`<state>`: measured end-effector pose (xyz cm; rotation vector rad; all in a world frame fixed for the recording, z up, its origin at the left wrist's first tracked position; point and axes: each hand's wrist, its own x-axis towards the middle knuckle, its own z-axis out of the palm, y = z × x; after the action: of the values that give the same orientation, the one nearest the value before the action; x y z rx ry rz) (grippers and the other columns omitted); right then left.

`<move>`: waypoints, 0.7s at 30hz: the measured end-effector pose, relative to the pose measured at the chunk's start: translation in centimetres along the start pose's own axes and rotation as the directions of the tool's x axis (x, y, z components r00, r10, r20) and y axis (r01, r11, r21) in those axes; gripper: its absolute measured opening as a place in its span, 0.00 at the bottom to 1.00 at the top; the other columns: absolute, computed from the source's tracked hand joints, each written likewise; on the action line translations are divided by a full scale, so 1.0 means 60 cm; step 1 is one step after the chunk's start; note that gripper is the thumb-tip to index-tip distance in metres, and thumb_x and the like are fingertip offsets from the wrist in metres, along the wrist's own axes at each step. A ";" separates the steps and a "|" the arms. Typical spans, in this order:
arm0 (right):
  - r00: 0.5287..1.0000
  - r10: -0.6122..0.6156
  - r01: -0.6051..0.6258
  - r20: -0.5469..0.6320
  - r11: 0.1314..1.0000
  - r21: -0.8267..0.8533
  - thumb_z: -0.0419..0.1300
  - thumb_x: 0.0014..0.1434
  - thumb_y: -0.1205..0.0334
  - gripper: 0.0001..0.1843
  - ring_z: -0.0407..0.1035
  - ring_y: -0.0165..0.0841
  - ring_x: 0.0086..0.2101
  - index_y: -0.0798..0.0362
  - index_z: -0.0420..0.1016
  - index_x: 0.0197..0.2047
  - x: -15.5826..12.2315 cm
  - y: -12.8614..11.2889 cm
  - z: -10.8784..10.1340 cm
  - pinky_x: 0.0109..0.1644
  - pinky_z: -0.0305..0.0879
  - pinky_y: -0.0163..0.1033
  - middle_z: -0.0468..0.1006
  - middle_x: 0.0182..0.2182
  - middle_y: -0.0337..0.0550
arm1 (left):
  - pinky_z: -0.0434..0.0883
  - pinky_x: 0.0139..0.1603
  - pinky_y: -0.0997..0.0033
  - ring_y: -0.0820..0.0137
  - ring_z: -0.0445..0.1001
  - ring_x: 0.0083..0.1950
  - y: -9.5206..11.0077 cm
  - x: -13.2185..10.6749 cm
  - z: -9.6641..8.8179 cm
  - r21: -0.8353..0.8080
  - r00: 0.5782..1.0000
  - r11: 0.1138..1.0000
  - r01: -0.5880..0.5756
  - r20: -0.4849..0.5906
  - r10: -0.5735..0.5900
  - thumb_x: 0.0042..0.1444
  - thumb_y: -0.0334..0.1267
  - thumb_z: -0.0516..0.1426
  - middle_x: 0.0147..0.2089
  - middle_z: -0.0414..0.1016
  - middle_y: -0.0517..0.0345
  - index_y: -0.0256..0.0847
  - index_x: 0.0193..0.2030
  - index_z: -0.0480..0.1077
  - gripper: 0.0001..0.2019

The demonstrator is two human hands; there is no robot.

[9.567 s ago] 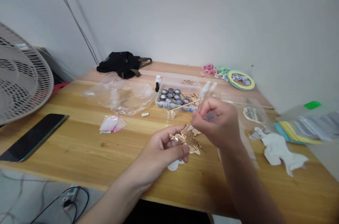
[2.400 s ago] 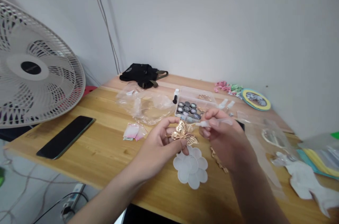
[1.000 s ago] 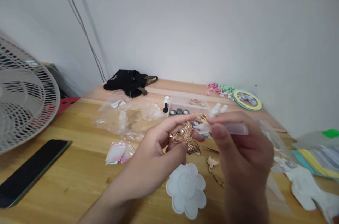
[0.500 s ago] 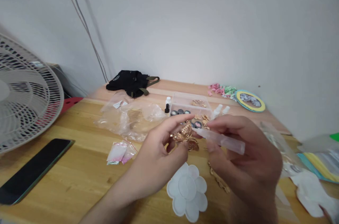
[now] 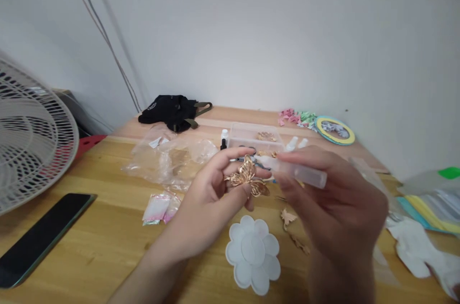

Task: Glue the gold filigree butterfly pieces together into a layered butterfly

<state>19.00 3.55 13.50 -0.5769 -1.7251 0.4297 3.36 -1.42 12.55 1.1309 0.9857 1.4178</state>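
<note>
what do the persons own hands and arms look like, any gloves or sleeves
Both are bare: the left hand and the right hand wear no gloves, and no sleeve shows on either arm down to the bottom of the view. No ring, watch or bracelet can be seen, though the right hand is somewhat blurred.

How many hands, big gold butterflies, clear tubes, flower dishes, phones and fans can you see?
Hands: 2 (left hand, right hand)
Big gold butterfly: 1
Clear tube: 1
Flower dish: 1
Phone: 1
Fan: 1
Total: 7
</note>
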 end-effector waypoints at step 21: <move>0.992 0.126 -0.129 0.030 0.973 0.194 0.62 0.59 0.67 0.05 0.73 0.28 0.30 0.49 0.77 0.32 0.011 0.011 0.008 0.33 0.71 0.34 0.79 0.30 0.35 | 0.67 0.28 0.76 0.73 0.74 0.29 -0.011 0.004 -0.011 -0.006 0.989 0.994 0.110 0.095 -0.109 0.57 0.36 0.61 0.37 0.80 0.56 0.48 0.59 0.70 0.22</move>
<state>18.50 4.49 13.56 -0.5437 -1.6444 0.6889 2.86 -1.08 11.79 1.1088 0.9571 1.2689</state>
